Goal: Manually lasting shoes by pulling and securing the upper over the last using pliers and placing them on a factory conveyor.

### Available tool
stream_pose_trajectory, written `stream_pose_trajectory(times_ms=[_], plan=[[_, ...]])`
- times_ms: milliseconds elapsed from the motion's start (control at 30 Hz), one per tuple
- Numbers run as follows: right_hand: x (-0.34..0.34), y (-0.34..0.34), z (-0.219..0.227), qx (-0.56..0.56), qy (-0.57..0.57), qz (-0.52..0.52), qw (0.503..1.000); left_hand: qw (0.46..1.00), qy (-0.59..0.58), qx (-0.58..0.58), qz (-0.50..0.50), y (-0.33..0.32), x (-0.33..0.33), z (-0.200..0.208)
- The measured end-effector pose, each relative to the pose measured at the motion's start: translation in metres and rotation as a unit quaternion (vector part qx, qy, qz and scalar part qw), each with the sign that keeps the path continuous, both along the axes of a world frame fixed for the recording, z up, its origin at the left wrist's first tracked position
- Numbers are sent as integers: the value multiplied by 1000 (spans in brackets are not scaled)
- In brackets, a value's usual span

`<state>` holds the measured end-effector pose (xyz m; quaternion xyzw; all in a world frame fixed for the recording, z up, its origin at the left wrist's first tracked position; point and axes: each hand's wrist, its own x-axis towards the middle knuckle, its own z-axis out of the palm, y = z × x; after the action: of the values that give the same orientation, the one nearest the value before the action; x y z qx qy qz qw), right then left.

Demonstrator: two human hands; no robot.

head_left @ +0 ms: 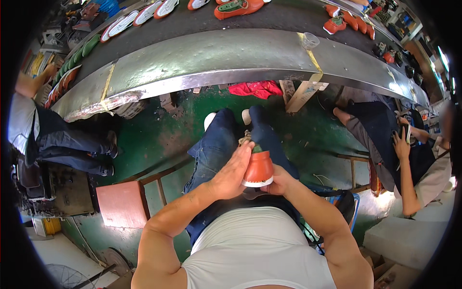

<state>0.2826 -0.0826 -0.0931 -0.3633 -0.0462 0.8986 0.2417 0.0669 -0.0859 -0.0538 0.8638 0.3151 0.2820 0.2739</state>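
The left hand [234, 169] is being laid over the side of an orange shoe [258, 167], fingers wrapped around its upper, while the right hand [279, 183] is being cupped under the heel, gripping from below; the shoe is thus being steadied from two sides over the lap. The shoe is being shown heel-up: orange upper, white sole rim, a green lining just beyond the fingers. Farther out, beyond the knees, a curved metal desk [216, 58] is being loaded with more shoes [238, 7].

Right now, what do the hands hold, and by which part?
An orange shoe: left hand covers its side, right hand grips under the heel end.
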Motion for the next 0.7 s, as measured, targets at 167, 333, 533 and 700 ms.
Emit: stream_pose_trajectory(times_ms=[167, 333, 533, 700], plan=[[-1, -3, -3, -68, -9, 27, 997, 932, -216, -286, 54, -38, 9, -16], [-19, -13, -5, -44, -99, 15, 994, 714, -387, -490, 317, -39, 47, -12], [-33, -27, 30, -64, -178, -32, 981, 724, -436, -412, 342, -39, 55, -11], [-24, -30, 48, -85, -158, -56, 982, 690, -512, -444, 255, -34, 61, -9]])
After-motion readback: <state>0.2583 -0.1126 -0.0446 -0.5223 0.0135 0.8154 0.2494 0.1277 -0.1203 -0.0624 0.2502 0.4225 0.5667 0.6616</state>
